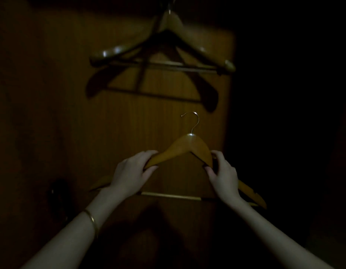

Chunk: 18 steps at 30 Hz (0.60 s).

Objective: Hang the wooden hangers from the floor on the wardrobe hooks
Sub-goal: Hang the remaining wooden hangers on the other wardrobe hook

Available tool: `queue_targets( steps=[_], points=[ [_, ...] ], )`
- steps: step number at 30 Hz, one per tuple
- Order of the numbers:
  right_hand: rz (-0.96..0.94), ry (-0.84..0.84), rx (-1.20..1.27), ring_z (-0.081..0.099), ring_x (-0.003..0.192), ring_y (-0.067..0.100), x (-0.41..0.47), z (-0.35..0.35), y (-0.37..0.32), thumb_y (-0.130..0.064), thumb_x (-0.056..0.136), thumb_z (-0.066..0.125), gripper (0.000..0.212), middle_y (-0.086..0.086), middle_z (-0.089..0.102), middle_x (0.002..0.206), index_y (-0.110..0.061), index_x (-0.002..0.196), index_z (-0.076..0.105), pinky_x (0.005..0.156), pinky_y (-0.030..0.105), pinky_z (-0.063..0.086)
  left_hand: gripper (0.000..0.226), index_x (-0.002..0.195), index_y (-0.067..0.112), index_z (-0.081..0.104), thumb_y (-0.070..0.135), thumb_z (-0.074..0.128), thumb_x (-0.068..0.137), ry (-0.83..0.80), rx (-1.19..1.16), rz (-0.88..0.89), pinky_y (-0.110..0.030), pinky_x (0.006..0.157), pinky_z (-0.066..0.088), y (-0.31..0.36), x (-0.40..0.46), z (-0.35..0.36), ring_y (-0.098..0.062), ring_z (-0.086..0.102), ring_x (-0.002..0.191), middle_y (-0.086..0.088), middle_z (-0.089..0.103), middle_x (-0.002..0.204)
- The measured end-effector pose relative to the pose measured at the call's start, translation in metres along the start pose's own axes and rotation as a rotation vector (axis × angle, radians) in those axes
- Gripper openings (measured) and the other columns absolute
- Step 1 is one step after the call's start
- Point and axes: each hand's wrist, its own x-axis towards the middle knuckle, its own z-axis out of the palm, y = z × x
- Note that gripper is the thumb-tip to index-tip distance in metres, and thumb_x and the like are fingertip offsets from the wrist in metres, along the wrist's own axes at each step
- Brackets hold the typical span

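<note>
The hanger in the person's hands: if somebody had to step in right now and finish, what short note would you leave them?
Left hand: closed on the left shoulder of the held wooden hanger.
Right hand: closed on its right shoulder. The grip is two-handed, with the metal hook pointing up and free.
Done: one wooden hanger already hangs high on the wardrobe panel, casting a shadow below it.
Left: lift the held hanger and catch its hook up top; the wardrobe hook itself is too dark to make out. Any hangers left on the floor are not in view.

hung hanger [174,24] above, open panel [158,117] between
</note>
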Motion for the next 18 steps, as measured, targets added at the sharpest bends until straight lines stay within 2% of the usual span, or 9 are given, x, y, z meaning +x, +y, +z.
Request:
queue_targets(
  steps=[3,6,10,12,14,17,18],
  points=[
    [-0.063,0.083,-0.055,0.06,0.104,0.028,0.054,-0.056,-0.046,-0.018,0.088,0.058,0.047,0.01,0.062,0.116,-0.015,0.132,0.042,0.096,0.047,0.045,0.042,0.132,0.026,0.044,0.028,0.05,0.091,0.01,0.009,0.06,-0.01,0.065,0.04,0.032,0.058,-0.062,-0.011,0.052,0.081,0.004,0.055,0.099],
    [-0.113,0.158,-0.109,0.059,0.107,0.028,0.097,-0.104,-0.087,-0.02,0.089,0.057,0.047,0.009,0.061,0.117,-0.016,0.133,0.041,0.099,0.044,0.043,0.039,0.13,0.019,0.049,0.027,0.051,0.091,0.077,-0.025,0.076,0.0,0.069,0.034,0.061,0.105,-0.115,-0.01,0.048,0.08,-0.002,0.056,0.094],
    [-0.165,0.187,-0.095,0.06,0.105,0.029,0.143,-0.144,-0.123,-0.018,0.087,0.058,0.053,0.009,0.062,0.118,-0.019,0.136,0.037,0.093,0.049,0.047,0.04,0.129,0.024,0.049,0.032,0.052,0.09,0.168,0.017,0.089,-0.01,0.059,0.035,0.078,0.149,-0.162,-0.008,0.051,0.082,0.004,0.057,0.096],
    [-0.187,0.187,-0.068,0.06,0.107,0.027,0.161,-0.155,-0.132,-0.018,0.087,0.058,0.055,0.007,0.061,0.12,-0.021,0.138,0.036,0.095,0.049,0.046,0.04,0.128,0.026,0.05,0.035,0.053,0.089,0.202,0.022,0.105,-0.013,0.064,0.04,0.078,0.167,-0.174,-0.01,0.055,0.083,0.004,0.06,0.099],
    [-0.189,0.155,-0.029,0.059,0.11,0.026,0.176,-0.161,-0.139,-0.02,0.088,0.057,0.056,0.005,0.06,0.123,-0.023,0.139,0.034,0.098,0.049,0.043,0.04,0.127,0.028,0.05,0.038,0.051,0.089,0.215,0.026,0.112,-0.029,0.071,0.049,0.079,0.182,-0.184,-0.014,0.059,0.085,0.004,0.061,0.099],
    [-0.161,0.137,-0.029,0.058,0.112,0.025,0.195,-0.166,-0.149,-0.034,0.091,0.052,0.054,0.002,0.059,0.127,-0.024,0.141,0.033,0.1,0.048,0.041,0.038,0.128,0.027,0.05,0.034,0.051,0.09,0.219,0.049,0.086,-0.018,0.067,0.04,0.083,0.201,-0.195,-0.008,0.054,0.083,0.009,0.057,0.096],
    [-0.157,0.142,-0.047,0.058,0.11,0.024,0.202,-0.167,-0.152,-0.039,0.092,0.048,0.054,0.002,0.059,0.126,-0.024,0.141,0.031,0.1,0.047,0.041,0.038,0.128,0.028,0.05,0.034,0.051,0.09,0.225,0.058,0.078,-0.019,0.065,0.038,0.084,0.207,-0.198,-0.008,0.053,0.084,0.009,0.057,0.096]
  ],
)
